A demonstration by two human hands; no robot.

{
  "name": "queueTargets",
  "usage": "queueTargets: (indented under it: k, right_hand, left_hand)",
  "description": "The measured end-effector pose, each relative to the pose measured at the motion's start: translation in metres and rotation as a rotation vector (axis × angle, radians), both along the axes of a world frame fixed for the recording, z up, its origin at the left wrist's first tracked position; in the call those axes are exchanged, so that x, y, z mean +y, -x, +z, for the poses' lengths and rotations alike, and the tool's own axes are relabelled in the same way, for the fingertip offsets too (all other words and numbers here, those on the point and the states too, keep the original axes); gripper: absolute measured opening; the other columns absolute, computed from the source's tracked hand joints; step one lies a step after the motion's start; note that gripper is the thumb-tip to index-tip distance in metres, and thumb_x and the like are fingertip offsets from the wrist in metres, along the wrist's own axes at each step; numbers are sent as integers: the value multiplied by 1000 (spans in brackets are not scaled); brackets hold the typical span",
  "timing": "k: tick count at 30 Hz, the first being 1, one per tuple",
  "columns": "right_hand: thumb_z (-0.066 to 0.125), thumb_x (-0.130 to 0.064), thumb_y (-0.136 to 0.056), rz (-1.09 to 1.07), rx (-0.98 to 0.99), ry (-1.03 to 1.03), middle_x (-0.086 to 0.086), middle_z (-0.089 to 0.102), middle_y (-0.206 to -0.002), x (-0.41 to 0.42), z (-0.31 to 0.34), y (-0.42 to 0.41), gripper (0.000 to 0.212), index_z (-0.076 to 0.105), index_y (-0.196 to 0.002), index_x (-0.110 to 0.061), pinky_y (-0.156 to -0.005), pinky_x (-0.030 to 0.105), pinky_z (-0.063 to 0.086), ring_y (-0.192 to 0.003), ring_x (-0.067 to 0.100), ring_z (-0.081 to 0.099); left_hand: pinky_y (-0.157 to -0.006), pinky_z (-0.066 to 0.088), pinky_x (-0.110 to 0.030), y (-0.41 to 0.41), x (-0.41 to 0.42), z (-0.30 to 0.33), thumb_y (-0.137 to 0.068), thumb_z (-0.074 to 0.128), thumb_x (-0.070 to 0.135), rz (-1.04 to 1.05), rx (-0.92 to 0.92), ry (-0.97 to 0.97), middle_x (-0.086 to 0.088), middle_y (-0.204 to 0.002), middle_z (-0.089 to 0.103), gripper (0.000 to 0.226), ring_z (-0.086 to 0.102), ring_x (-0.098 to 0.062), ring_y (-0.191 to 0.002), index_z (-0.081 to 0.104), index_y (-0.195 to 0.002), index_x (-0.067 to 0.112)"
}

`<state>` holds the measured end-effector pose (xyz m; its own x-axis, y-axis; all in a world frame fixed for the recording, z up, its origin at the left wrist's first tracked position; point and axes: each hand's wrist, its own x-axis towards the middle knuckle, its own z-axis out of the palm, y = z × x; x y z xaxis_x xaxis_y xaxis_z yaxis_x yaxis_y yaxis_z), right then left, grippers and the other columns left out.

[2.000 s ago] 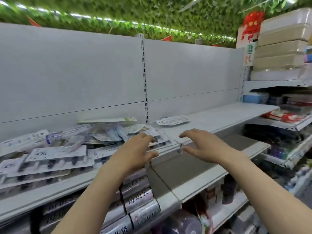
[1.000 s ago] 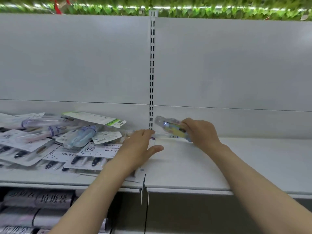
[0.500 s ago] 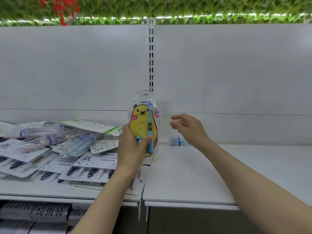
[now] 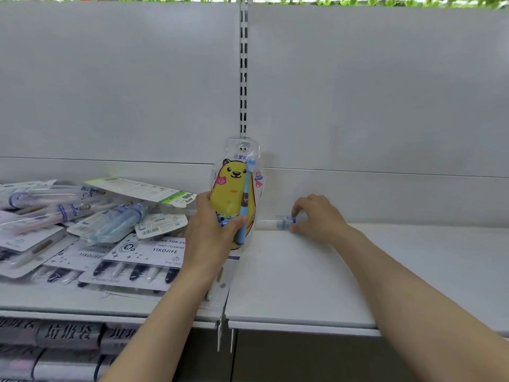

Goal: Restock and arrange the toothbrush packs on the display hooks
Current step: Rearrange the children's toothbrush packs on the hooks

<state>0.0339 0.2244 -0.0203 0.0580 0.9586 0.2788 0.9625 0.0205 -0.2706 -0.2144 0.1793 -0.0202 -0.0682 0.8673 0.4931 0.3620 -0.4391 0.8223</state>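
1. The left hand (image 4: 212,238) grips a bear pack (image 4: 234,188) by its lower part, thumb across the front, and holds it upright above the shelf (image 4: 289,277), in front of the slotted upright (image 4: 243,78).
2. The pack is clear plastic with a yellow bear card and a blue toothbrush (image 4: 246,199); its hang hole is at the top.
3. The right hand (image 4: 319,219) lies at the back of the shelf, fingers curled round a small clear item (image 4: 283,222) with a blue part; what it is cannot be told.
4. A heap of other packs (image 4: 91,232) lies flat on the shelf to the left, overlapping one another.
5. Below the shelf, dark rolls (image 4: 66,334) with printed characters are stacked.
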Motion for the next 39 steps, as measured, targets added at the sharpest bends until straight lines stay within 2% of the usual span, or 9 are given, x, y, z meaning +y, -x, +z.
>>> queueTargets:
  k: [3,6,12,17,20,25,30,34,39]
  right_hand:
    - [74,-21,-83,74,160,65,0,63,-114,0,-3,-2,34,60,-113,-23,-86,31,47,-103,21,58]
    - [67,-22,-90,118,121,54,6,62,-119,7,-2,-2,38,61,-127,-19,-84,30,44,-108,24,58]
    - [59,-22,-97,238,282,-126,4,57,-102,3,12,11,19,62,-116,-18,-65,17,33,-91,19,50]
    - [58,-21,-99,379,447,-177,-4,61,-107,-37,19,40,20,63,-118,-25,-77,7,37,-96,8,54]
    - [60,-21,-98,451,637,-227,-11,66,-109,-67,29,72,23,65,-117,-32,-88,24,46,-101,6,58]
    - [63,-19,-98,672,794,-150,-9,69,-113,-120,26,182,30,65,-124,-34,-95,38,53,-107,17,62]
    - [67,-39,-88,783,908,-54,-4,68,-111,-159,6,333,32,66,-121,-41,-95,46,54,-105,22,63]
    - [67,-14,-95,843,1037,77,-4,70,-111,-180,-23,466,29,66,-117,-32,-90,33,55,-102,15,65]
    - [64,-13,-95,867,1194,173,-2,76,-102,-200,-50,629,24,63,-119,-17,-72,24,55,-92,13,71]
  left_hand:
    - [-65,47,-17,-1,-1,0,-81,79,25,13,11,10,22,-95,54,52,59,2,-88,40,-116,27]
    - [-58,42,-10,-3,-4,1,-82,78,20,20,47,36,23,-93,52,50,56,6,-83,40,-114,28]
    - [-64,47,-12,8,-21,17,-81,79,26,73,-90,15,13,-101,63,46,62,1,-88,49,-115,27]
    - [-70,56,-22,57,-64,23,-79,80,27,115,-262,-39,10,-100,70,45,69,-4,-89,53,-115,27]
    - [-71,58,-24,102,-93,21,-79,79,23,104,-365,-60,10,-98,73,44,71,-5,-89,54,-115,30]
    - [-65,58,-20,188,-135,12,-79,78,16,89,-460,-84,10,-93,76,45,73,-9,-86,55,-114,31]
    - [-63,59,-26,310,-184,-5,-75,77,18,133,-513,-74,3,-93,77,47,75,-16,-84,56,-114,32]
    - [-68,60,-34,429,-230,-28,-71,77,26,214,-533,-65,-4,-98,77,58,75,-22,-87,54,-124,26]
    - [-81,59,-47,566,-274,-51,-77,73,22,297,-540,-87,-5,-103,76,49,73,-27,-94,54,-121,29]
